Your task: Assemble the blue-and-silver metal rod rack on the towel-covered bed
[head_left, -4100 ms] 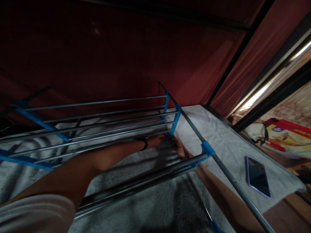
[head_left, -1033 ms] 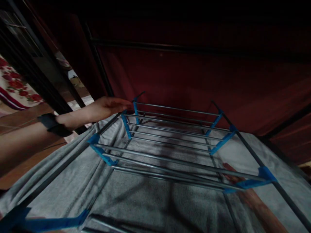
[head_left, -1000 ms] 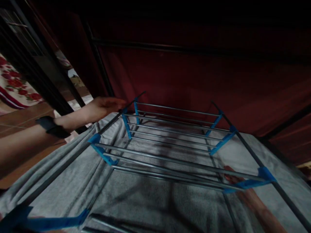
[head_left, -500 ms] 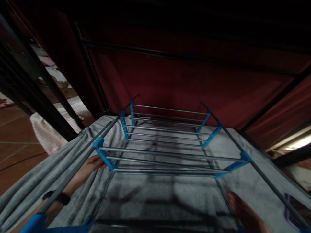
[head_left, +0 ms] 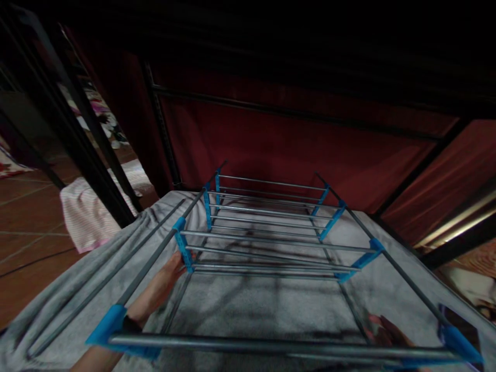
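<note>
A metal rack [head_left: 267,239] with grey tubes and blue plastic connectors lies along the grey blanket, its several shelf levels running away from me. At its left side, my left hand [head_left: 174,268] reaches past the side tube to a blue connector [head_left: 183,245], fingers closed at its edge and partly hidden behind it. My right hand [head_left: 389,333] is low on the right, its fingers curled at the lower right tube [head_left: 352,305]. A dark band is on my left wrist, partly covered by the nearest blue connector [head_left: 112,330].
A loose grey tube [head_left: 108,276] lies on the blanket [head_left: 248,305] left of the rack. Dark red cloth [head_left: 271,134] with black bars stands behind. A phone-like dark object [head_left: 459,323] sits at right. A striped cloth [head_left: 89,217] hangs at left above the tiled floor.
The view has shifted, bringing the rack's near crossbar into sight. My left hand has come up against the blue connector. My right hand has moved in to the lower right tube.
</note>
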